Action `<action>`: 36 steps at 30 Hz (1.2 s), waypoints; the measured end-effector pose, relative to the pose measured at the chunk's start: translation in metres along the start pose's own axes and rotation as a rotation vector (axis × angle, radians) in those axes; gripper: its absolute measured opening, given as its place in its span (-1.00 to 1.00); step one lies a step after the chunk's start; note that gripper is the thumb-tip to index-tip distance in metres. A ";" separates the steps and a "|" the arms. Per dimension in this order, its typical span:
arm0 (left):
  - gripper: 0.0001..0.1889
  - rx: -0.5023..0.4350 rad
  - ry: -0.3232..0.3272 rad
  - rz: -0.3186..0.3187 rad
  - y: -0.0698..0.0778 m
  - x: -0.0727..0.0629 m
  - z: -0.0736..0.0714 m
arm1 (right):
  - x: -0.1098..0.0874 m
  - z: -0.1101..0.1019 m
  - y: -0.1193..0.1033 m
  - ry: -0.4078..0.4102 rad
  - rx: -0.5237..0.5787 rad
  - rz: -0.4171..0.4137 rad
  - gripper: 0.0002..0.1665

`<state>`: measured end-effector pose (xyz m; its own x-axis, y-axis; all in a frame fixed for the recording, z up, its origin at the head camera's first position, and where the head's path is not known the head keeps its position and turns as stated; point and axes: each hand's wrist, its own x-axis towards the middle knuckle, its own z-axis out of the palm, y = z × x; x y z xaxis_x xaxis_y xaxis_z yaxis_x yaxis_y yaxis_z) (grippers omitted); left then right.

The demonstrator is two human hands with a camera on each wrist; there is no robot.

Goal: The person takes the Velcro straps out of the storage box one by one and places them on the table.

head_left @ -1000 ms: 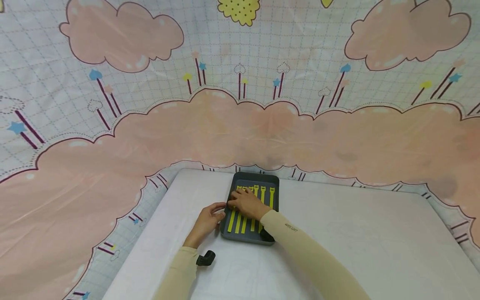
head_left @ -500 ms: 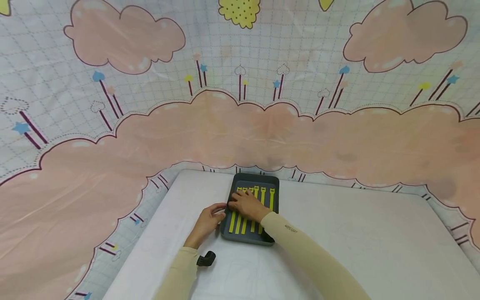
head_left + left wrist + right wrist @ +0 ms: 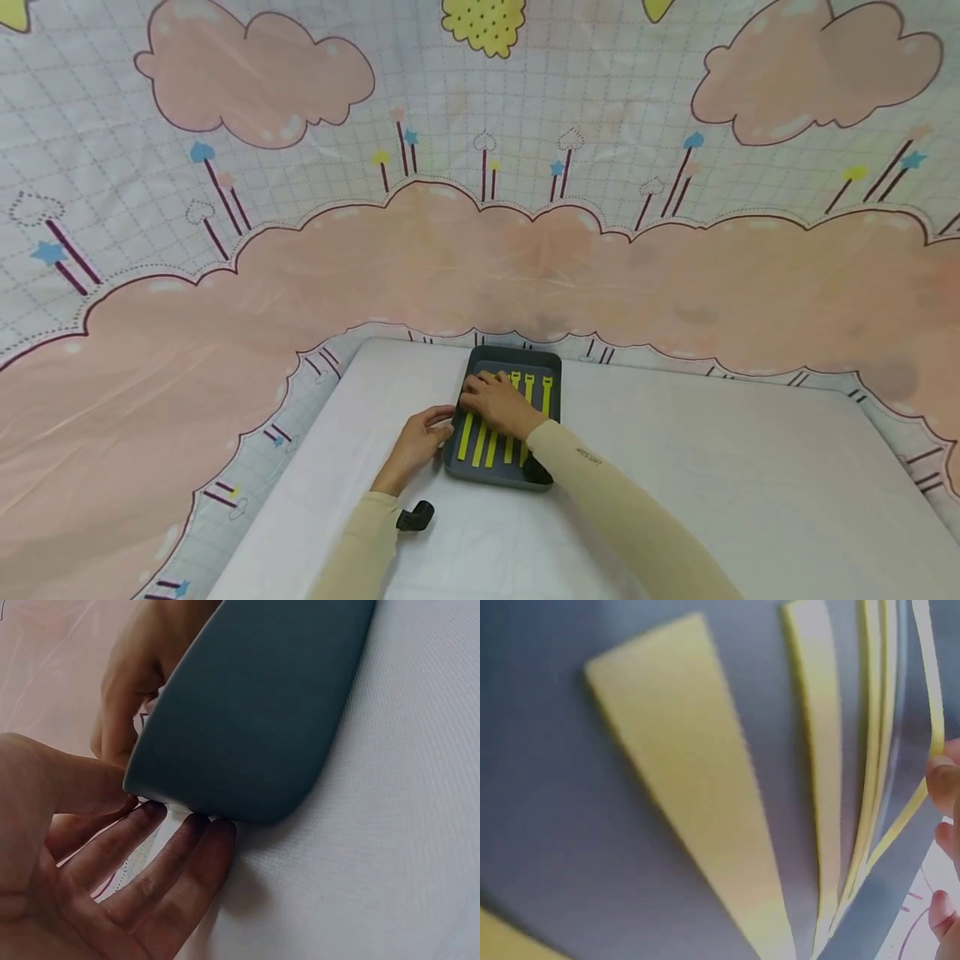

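A dark grey tray (image 3: 498, 477) lies on the white table with several yellow hook-and-loop cable ties (image 3: 546, 396) laid lengthwise in it. My right hand (image 3: 501, 407) reaches over the tray's left part. In the right wrist view, its fingers pinch one yellow cable tie (image 3: 931, 682), which bends up from the tray floor at the fingertips. At the tray's left side is my left hand (image 3: 415, 446). The left wrist view has its fairly straight fingers (image 3: 161, 874) touching the tray's outer wall (image 3: 247, 712), with the thumb near the rim.
Black wrist cameras sit on both wrists, the left one (image 3: 416, 516) over the table and the right one (image 3: 536, 469) over the tray's near right corner. The white table (image 3: 712, 483) spreads to the right. A cloud-patterned cloth (image 3: 600, 267) hangs behind.
The head view has shifted very slightly. Both hands stay at the tray, and the right hand's fingers have moved only a little.
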<state>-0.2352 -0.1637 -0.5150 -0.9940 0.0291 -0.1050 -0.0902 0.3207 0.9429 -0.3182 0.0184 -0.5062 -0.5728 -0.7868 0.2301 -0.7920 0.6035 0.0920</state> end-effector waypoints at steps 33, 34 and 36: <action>-0.60 0.008 0.026 -0.006 -0.002 0.002 0.002 | -0.001 -0.037 0.011 0.111 0.013 -0.018 -0.81; -0.60 0.009 0.028 -0.012 -0.002 0.002 0.002 | -0.002 -0.038 0.011 0.111 0.012 -0.019 -0.82; -0.60 0.008 0.028 -0.021 -0.003 0.001 0.002 | -0.003 -0.038 0.010 0.107 0.011 -0.018 -0.83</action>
<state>-0.2361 -0.1627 -0.5181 -0.9932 -0.0043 -0.1161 -0.1111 0.3285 0.9379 -0.3167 0.0319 -0.4690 -0.5330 -0.7788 0.3309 -0.8047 0.5874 0.0862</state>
